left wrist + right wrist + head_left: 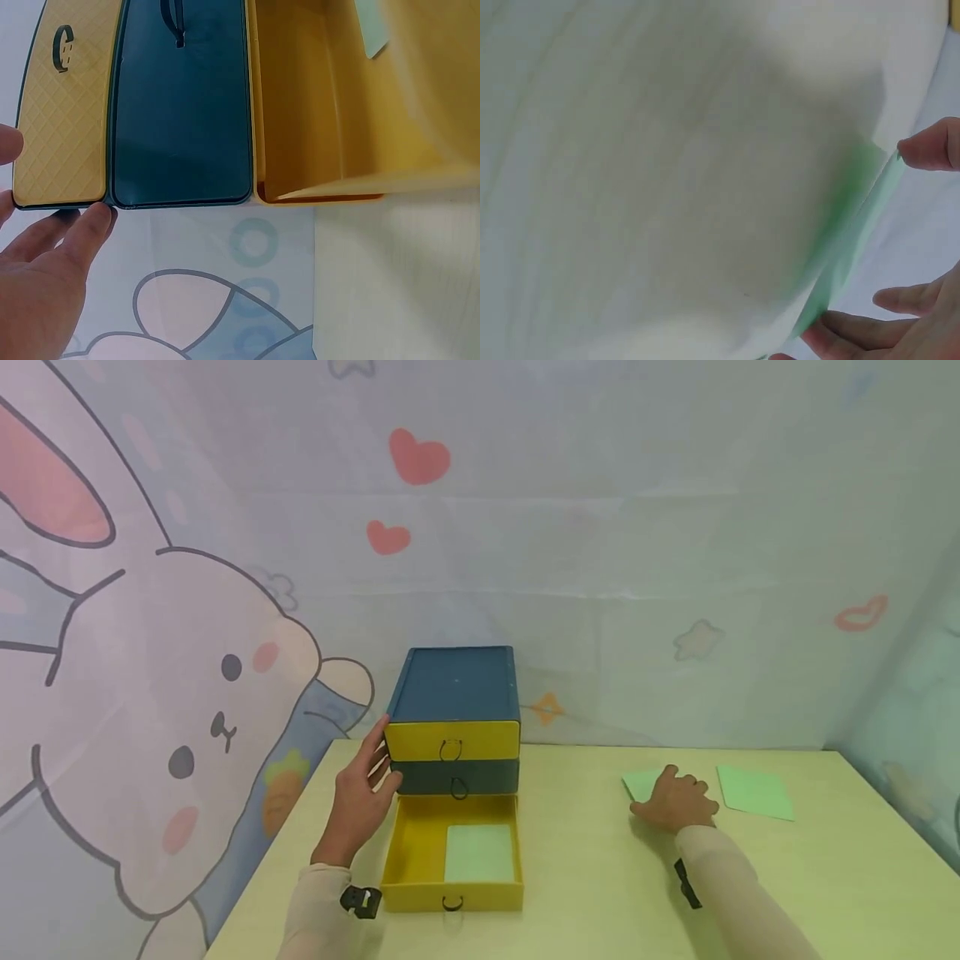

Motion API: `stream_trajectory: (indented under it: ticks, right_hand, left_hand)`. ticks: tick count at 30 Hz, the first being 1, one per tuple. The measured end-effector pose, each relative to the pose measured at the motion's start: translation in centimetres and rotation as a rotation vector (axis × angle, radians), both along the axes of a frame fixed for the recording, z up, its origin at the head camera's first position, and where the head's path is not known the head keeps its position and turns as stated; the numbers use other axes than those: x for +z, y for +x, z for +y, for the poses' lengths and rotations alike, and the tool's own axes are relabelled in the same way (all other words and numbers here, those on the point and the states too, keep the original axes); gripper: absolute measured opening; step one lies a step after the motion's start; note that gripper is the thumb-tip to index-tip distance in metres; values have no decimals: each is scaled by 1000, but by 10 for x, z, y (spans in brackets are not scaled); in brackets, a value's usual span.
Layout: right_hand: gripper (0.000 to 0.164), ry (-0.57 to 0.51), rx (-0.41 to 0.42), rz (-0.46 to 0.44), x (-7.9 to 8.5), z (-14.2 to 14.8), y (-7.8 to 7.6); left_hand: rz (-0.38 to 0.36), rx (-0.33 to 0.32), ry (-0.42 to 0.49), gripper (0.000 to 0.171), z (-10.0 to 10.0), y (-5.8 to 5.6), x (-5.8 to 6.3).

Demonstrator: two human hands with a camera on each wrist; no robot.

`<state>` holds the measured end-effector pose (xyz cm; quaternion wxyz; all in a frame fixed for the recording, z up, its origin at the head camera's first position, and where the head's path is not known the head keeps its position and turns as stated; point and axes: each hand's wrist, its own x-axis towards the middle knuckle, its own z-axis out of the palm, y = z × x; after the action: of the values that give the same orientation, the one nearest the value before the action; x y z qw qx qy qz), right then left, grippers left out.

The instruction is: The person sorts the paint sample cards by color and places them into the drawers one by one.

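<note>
A small drawer cabinet (459, 685) with a blue top stands at the table's middle. Its yellow top drawer (412, 742) and dark middle drawer (423, 778) are closed; the yellow bottom drawer (416, 852) is pulled out with a pale green sheet (480, 853) lying inside. My left hand (360, 806) rests its extended fingers against the cabinet's left side, up by the top drawer. To the right, my right hand (675, 802) holds another green sheet (847, 255) by its edges, thumb at one end and fingers at the other. That sheet looks slightly raised off the table.
One more green sheet (756, 793) lies flat right of my right hand. The pale wooden table (577, 860) meets a hanging cloth backdrop (600, 568) printed with a rabbit and hearts. Dark wrist straps sit on both sleeves.
</note>
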<state>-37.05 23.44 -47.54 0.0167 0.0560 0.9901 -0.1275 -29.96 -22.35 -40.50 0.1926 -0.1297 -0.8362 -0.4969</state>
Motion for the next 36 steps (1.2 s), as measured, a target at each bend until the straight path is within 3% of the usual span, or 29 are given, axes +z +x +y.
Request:
stream_trajectory:
  ticks: [7, 17, 29, 32, 36]
  right_hand:
    - [77, 17, 100, 70, 11, -13, 11]
    - [61, 66, 297, 254, 27, -42, 38]
    - [54, 43, 499, 414, 55, -95, 71]
    - [53, 18, 574, 408, 60, -108, 82]
    - [53, -33, 657, 313, 61, -121, 91]
  left_hand:
    - [-8, 1, -5, 77, 2, -1, 2]
    - [-10, 5, -9, 77, 2, -2, 3]
    - [4, 2, -5, 76, 4, 1, 5]
    - [3, -1, -2, 76, 4, 1, 6]
    - [0, 1, -4, 75, 5, 1, 5]
